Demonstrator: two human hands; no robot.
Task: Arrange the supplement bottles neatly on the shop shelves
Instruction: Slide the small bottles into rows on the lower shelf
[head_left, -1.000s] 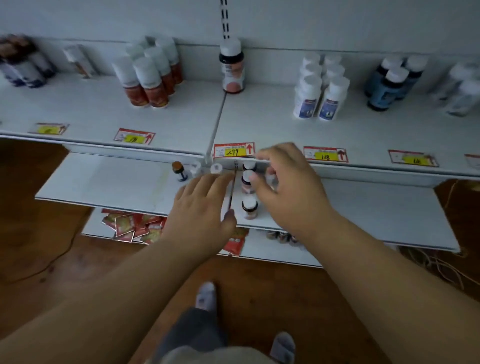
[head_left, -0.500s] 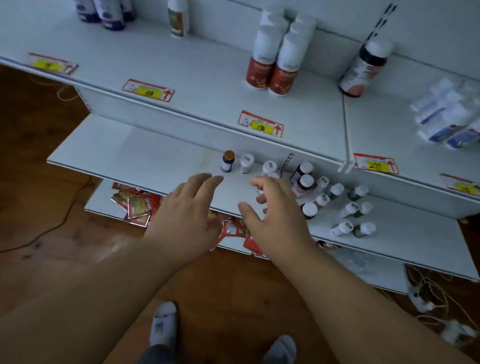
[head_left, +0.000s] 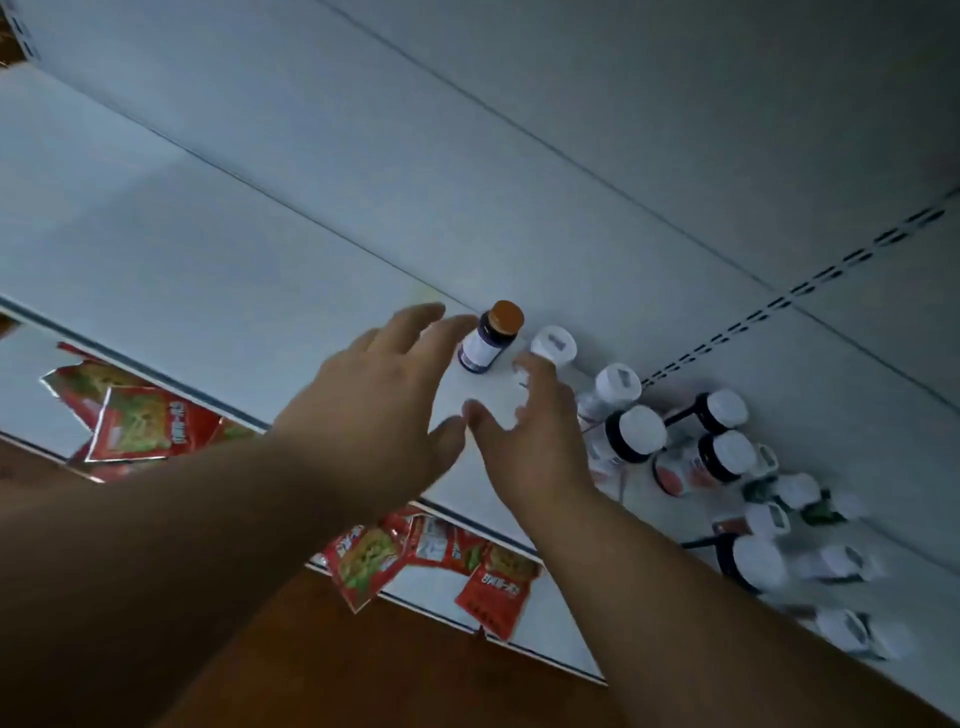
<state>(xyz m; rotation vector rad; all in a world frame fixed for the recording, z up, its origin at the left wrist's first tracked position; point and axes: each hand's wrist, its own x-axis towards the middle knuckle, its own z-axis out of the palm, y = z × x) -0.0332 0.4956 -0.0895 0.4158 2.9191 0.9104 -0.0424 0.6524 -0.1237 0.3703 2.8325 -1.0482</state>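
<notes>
Both hands, left hand (head_left: 384, 410) and right hand (head_left: 535, 441), reach spread and empty toward the orange-capped dark bottle (head_left: 492, 336) at twelve o'clock on the white shelf (head_left: 208, 249); white-capped bottles (head_left: 727, 457) at three o'clock look jumbled, so most arranging remains.

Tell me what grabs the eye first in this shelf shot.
Two bare hands, left hand and right hand, reach with spread fingers toward an orange-capped bottle standing alone at the back of the white shelf. To its right huddle white-capped bottles, and red sachets lie on the shelf below.
</notes>
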